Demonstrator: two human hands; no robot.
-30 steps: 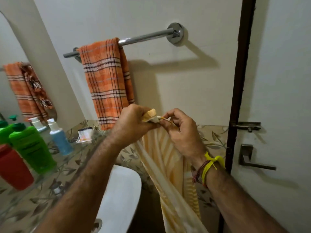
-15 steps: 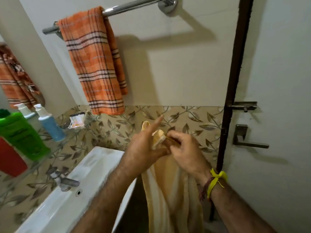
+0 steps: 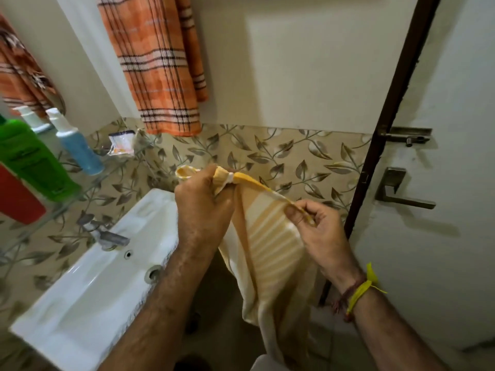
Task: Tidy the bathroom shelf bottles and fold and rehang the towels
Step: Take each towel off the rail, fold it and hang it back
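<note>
While my left hand [image 3: 203, 202] is gripping the bunched corner of the yellow striped towel [image 3: 270, 247], my right hand [image 3: 316, 226] is pinching what seems its hem beside the sink [image 3: 88, 298].

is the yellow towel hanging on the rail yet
No, the yellow striped towel is off the wall, its top edge held between the left hand and the right hand.

Both forearms are bare and hairy, no sleeves showing, and the right wrist wears a knotted yellow band [image 3: 361, 289] beside a reddish-brown thread [image 3: 345, 295].
</note>
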